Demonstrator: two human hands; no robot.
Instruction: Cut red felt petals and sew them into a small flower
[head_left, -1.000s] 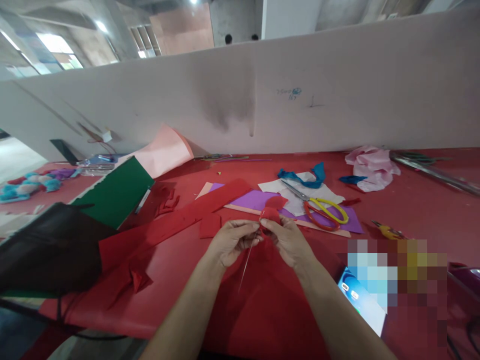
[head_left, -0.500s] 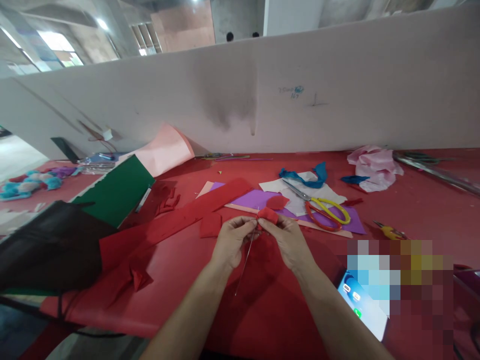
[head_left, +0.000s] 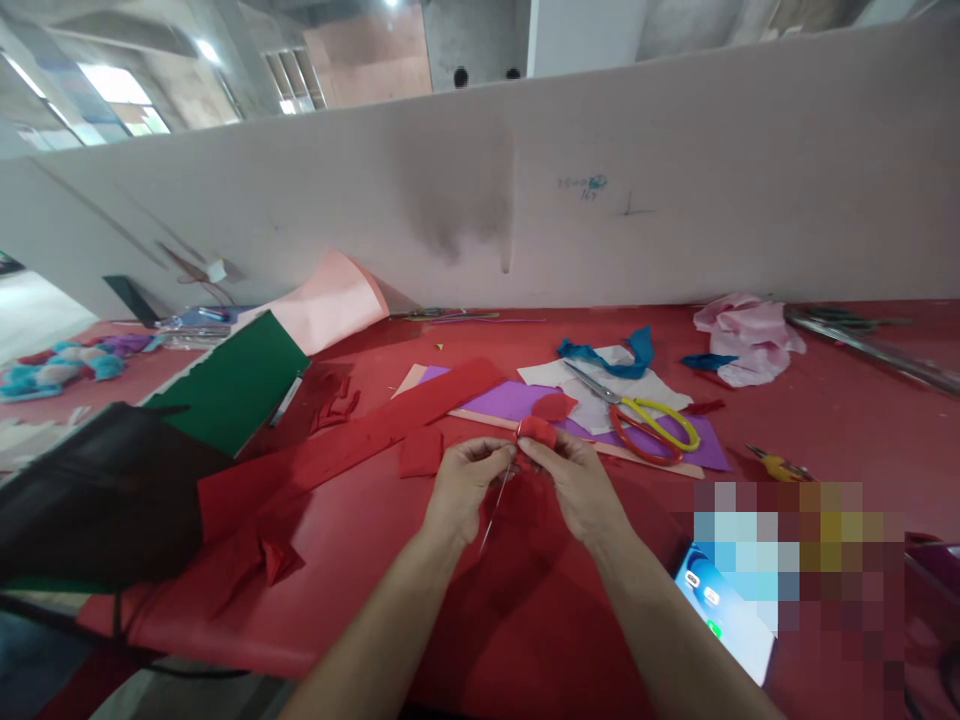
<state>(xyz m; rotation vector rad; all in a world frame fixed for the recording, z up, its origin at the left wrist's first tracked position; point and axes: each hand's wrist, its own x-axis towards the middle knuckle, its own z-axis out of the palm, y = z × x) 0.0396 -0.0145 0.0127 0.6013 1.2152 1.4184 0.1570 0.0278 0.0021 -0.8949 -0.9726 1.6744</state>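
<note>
Over the red tabletop [head_left: 420, 620], my two hands meet at a small red crepe-paper piece [head_left: 537, 431]. My right hand [head_left: 585, 485] pinches this paper between thumb and fingers. A thin wire stem [head_left: 493, 518] slants down toward me from the fingertips of my left hand [head_left: 461, 485], which are closed around its upper part. The wire's top end touches the red paper, though how the two join is hidden by my fingers. Just beyond lies a loose red petal [head_left: 555, 406]. A red paper square [head_left: 421, 452] rests left of my left hand.
Scissors [head_left: 645, 420] with red and yellow handles lie on white and purple sheets [head_left: 712, 445]. A long red paper strip [head_left: 337, 450] runs left toward a black bag [head_left: 97, 500]. At right are a phone [head_left: 727, 610] and yellow-handled pliers [head_left: 784, 466]. A white partition [head_left: 315, 200] stands behind.
The wire's lower end has shifted up and slightly right, and less of it shows below my hands. Both hands stay nearly in place, still pinching.
</note>
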